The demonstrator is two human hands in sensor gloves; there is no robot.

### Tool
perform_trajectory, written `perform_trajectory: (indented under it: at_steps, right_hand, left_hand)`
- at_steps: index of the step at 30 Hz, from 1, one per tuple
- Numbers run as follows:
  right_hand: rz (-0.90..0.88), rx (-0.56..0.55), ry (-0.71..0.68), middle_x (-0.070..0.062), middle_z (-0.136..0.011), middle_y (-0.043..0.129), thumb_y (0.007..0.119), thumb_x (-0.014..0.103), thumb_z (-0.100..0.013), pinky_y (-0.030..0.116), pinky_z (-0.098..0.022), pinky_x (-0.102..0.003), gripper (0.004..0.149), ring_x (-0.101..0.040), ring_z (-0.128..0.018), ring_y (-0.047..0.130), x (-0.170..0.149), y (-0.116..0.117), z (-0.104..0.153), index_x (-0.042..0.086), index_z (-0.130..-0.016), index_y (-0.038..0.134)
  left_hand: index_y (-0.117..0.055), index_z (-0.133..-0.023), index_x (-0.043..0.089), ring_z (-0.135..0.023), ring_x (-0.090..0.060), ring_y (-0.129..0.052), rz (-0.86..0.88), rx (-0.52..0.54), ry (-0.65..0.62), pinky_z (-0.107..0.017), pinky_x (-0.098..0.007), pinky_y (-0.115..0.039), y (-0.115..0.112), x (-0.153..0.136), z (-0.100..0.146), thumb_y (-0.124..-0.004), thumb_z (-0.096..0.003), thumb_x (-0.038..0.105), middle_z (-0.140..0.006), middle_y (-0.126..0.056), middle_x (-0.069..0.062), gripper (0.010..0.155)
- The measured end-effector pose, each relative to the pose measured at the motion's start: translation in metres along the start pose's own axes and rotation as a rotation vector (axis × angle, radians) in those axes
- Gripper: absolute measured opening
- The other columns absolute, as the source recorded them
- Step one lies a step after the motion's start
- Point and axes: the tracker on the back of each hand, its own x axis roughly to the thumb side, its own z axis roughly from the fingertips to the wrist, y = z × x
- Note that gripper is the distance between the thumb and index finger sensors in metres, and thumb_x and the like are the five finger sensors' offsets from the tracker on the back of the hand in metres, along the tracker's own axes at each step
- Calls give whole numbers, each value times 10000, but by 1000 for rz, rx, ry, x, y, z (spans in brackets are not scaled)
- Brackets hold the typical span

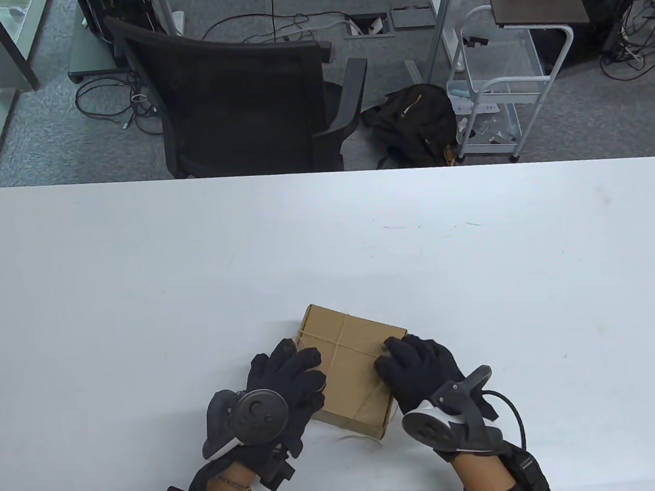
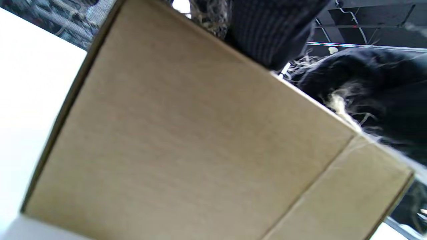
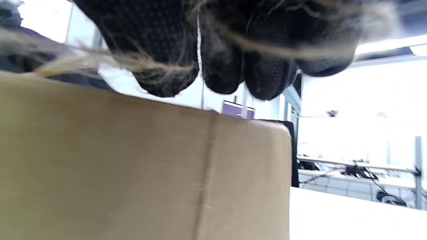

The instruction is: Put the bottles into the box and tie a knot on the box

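Table view: closed box [image 1: 351,362], twine-crossed

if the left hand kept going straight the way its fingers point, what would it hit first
Likely nothing new: the left hand already lies on the cardboard box wrapped in twine. Going on, its fingers would slide across the lid toward the right hand, though depth is unclear.

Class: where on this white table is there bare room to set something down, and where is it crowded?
Bare: the white table left, right and beyond the brown cardboard box. Crowded: the near edge, where the left hand and right hand flank the box wrapped in twine.
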Motion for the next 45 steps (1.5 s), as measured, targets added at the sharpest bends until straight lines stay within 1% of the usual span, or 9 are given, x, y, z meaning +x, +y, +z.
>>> perform_trajectory:
  at_steps: [7, 12, 21, 24, 27, 30, 36, 43, 45]
  right_hand:
    - [-490, 41, 196, -228, -986, 756, 828, 218, -466, 747, -538, -646, 385, -499, -811, 794, -43, 26, 0, 132, -839, 873]
    - [-228, 37, 185, -209, -809, 925, 861, 231, -446, 887, -414, -522, 376, -383, -587, 1001, -36, 12, 2, 134, -806, 912]
    - [-138, 150, 224, -186, -581, 1041, 880, 241, -436, 960, -243, -418, 377, -276, -354, 1084, -10, -2, 8, 133, -795, 919]
    - [-90, 213, 302, -161, -519, 1057, 870, 247, -441, 978, -184, -372, 387, -227, -283, 1098, -2, -4, 7, 82, -790, 895]
    - [-211, 223, 370, -148, -476, 1062, 864, 254, -437, 981, -146, -340, 391, -191, -234, 1097, -8, -1, 9, 52, -771, 891]
    - [-544, 355, 429, -165, -507, 1056, 894, 232, -431, 947, -209, -402, 387, -246, -285, 1075, -27, 10, 14, 49, -772, 919]
    - [-455, 162, 580, -153, -675, 994, 911, 172, -398, 841, -430, -541, 440, -335, -517, 1006, -77, 6, 26, 102, -832, 882]
    - [-1164, -194, 964, -236, -900, 808, 812, 14, -386, 616, -589, -667, 542, -470, -749, 817, -133, 28, 62, 119, -918, 811]
    - [-974, -267, 976, -255, -905, 795, 805, -13, -390, 605, -590, -675, 535, -490, -746, 808, -137, 21, 65, 95, -914, 815]
  left_hand:
    - [-811, -959, 265, -1174, -492, -512, 89, -24, -75, -720, -816, -366, -2, -14, -7, -853, -501, 360, -1242, -625, -52, 470]
    - [-833, -937, 191, -1135, -529, -571, -17, 85, -43, -683, -853, -372, 6, -6, 1, -858, -491, 374, -1202, -658, -105, 482]
    - [-921, -874, 128, -1055, -623, -646, -333, 235, 120, -614, -877, -479, 22, 13, 14, -923, -465, 379, -1167, -721, -197, 480]
    - [-926, -881, 218, -1056, -611, -670, -227, 208, 123, -624, -856, -534, 24, 16, 17, -926, -460, 413, -1186, -735, -158, 463]
    - [-928, -882, 212, -1044, -615, -694, -85, 133, 182, -636, -843, -548, 21, 10, 18, -935, -457, 411, -1189, -738, -169, 470]
    - [-911, -889, 212, -1026, -606, -732, -142, 119, 191, -637, -825, -583, 17, 2, 16, -929, -459, 405, -1181, -748, -169, 471]
    - [-884, -901, 234, -1044, -561, -736, 28, 85, 192, -674, -794, -563, 18, -17, 9, -917, -469, 389, -1196, -725, -131, 460]
    - [-867, -908, 232, -1046, -563, -727, 10, 88, 194, -675, -793, -563, 16, -17, 9, -901, -478, 391, -1192, -716, -144, 460]
    - [-863, -911, 229, -1045, -554, -732, 3, 97, 195, -676, -787, -569, 16, -17, 9, -896, -482, 392, -1184, -725, -144, 460]
